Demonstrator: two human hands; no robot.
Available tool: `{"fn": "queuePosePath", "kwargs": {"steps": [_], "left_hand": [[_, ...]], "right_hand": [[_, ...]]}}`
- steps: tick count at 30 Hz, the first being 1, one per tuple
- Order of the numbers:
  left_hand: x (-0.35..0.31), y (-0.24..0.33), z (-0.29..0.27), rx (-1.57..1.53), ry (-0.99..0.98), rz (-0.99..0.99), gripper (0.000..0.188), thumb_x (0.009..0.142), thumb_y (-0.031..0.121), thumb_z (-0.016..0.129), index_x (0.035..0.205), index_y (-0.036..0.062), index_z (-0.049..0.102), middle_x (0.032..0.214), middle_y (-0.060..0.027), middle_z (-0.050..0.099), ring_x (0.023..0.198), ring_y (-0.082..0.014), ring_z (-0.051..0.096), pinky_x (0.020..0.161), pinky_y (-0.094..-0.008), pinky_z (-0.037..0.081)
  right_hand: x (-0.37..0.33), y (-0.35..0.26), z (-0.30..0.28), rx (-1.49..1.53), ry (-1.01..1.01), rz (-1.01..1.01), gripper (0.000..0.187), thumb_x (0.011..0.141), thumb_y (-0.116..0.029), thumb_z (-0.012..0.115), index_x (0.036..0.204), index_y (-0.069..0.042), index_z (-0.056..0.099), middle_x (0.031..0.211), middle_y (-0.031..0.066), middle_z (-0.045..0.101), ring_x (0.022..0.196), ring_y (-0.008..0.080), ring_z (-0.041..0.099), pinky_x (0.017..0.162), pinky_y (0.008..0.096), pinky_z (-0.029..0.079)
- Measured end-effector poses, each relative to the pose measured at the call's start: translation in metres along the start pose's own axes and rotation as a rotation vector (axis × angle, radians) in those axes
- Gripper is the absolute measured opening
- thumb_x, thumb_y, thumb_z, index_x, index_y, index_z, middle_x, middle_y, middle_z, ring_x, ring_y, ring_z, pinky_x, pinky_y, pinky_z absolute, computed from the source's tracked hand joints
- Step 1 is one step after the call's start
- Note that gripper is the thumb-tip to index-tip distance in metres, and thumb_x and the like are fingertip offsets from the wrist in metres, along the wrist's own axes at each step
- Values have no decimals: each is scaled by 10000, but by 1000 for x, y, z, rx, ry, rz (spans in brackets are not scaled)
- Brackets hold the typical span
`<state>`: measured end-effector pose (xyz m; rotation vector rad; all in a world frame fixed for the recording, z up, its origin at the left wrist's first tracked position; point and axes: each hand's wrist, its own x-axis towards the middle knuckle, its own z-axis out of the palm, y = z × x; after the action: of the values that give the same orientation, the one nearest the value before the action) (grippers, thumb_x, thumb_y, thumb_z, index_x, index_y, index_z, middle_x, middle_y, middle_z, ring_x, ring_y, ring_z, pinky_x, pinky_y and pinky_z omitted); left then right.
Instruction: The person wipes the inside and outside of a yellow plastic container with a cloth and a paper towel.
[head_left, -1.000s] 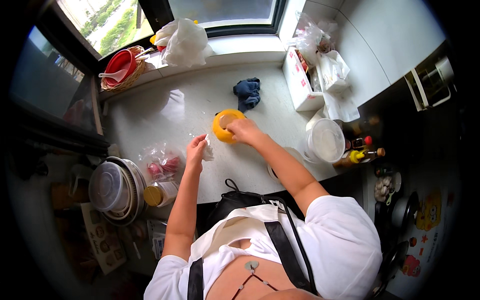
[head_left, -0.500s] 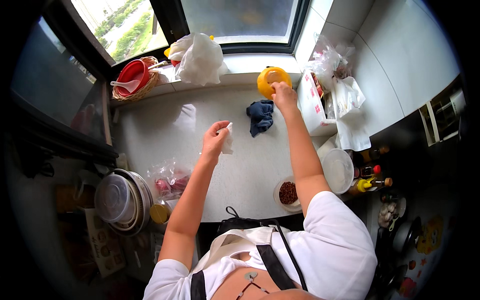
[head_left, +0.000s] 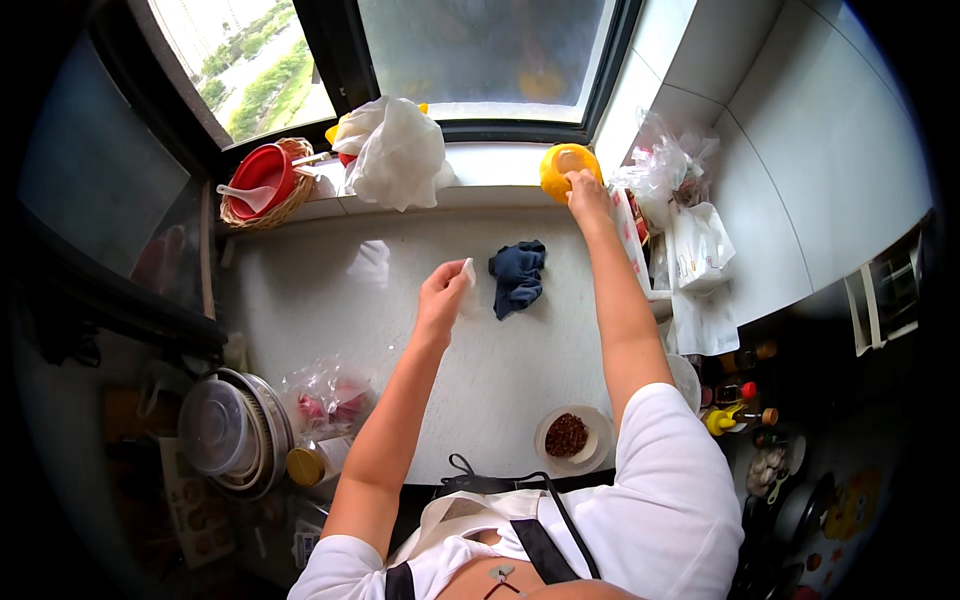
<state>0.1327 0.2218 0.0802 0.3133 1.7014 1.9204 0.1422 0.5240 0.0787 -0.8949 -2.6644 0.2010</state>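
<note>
My right hand reaches to the far right by the windowsill, its fingers pinched at the rim of a round yellow container with a pale opening. Over the middle of the counter, my left hand is closed on a small piece of white tissue, which pokes out past the fingertips. A crumpled dark blue cloth lies on the counter between my two arms, touched by neither hand. What the container holds cannot be made out.
A bowl of reddish-brown bits sits near the front edge. Bottles and a white box line the right. Stacked bowls and a plastic bag stand left. A red bowl rests in a basket at back left.
The yellow container has moved away from me and to the right with my right hand, onto the windowsill side. My left hand still holds the tissue, less of it showing. The view has shifted.
</note>
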Motion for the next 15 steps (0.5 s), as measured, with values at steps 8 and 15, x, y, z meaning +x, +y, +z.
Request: {"fn": "queuePosePath", "kwargs": {"steps": [8, 15], "left_hand": [[65, 14, 22, -112, -76, 41, 245, 861, 160, 524, 1067, 33, 559, 876, 5, 554, 773, -77, 503, 691, -237, 417], [89, 28, 50, -39, -145, 70, 262, 865, 167, 517, 1082, 27, 560, 863, 9, 546, 751, -68, 491, 680, -223, 410]], "right_hand": [[11, 11, 5, 118, 9, -21, 276, 779, -90, 588, 1052, -125, 587, 1076, 99, 549, 977, 271, 565, 825, 369, 462], [18, 8, 6, 143, 230, 102, 210, 809, -102, 516, 1014, -80, 553, 1141, 128, 485, 883, 299, 597, 774, 375, 486]]}}
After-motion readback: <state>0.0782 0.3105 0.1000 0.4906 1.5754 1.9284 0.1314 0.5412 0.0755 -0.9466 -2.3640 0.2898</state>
